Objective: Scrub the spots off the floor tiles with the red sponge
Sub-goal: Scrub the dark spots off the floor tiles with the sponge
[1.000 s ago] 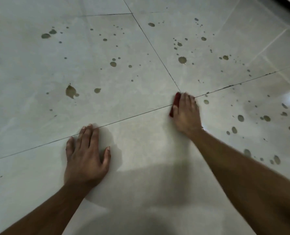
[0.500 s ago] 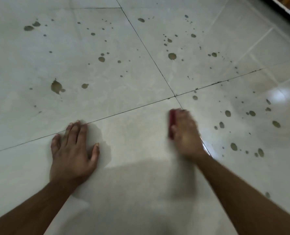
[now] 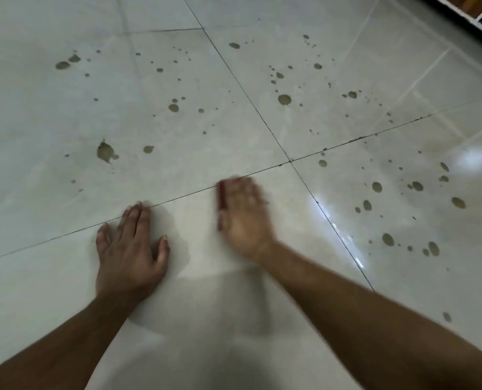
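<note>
My right hand (image 3: 244,215) presses the red sponge (image 3: 221,196) flat on the near tile, just below the grout line. The hand is blurred and covers most of the sponge; only a red strip shows at its left edge. My left hand (image 3: 130,246) rests flat on the floor to the left, fingers straight and spread. Brown spots dot the pale tiles: a large blotch (image 3: 104,152) on the far-left tile, a round spot (image 3: 284,99) on the far-right tile, and several spots (image 3: 377,187) on the right tile.
Dark grout lines cross at a junction (image 3: 290,161) beyond my right hand. A white-edged threshold or furniture base (image 3: 470,15) sits at the top right corner. A bright light reflection (image 3: 472,159) glares on the right tile.
My right hand has slid the sponge toward me and to the left, away from the grout junction. My left hand stays planted on the floor.
</note>
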